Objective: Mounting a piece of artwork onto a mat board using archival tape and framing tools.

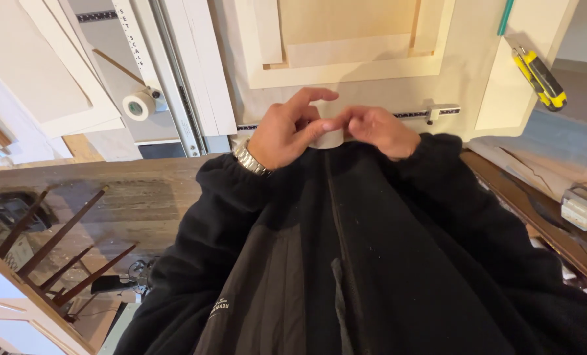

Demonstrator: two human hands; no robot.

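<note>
Head view: the left hand (281,131) and right hand (380,130) meet over the counter (464,79) edge, both pinching a white roll of tape (327,136) between fingertips. A second tape roll (138,105) lies at left, well apart; a yellow utility knife (539,77) rests at right.

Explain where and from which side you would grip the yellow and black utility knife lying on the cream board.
Grip the yellow and black utility knife across the middle of its long handle, coming from above. It lies flat and diagonal on the cream board, so both long sides are free for fingers.
</note>
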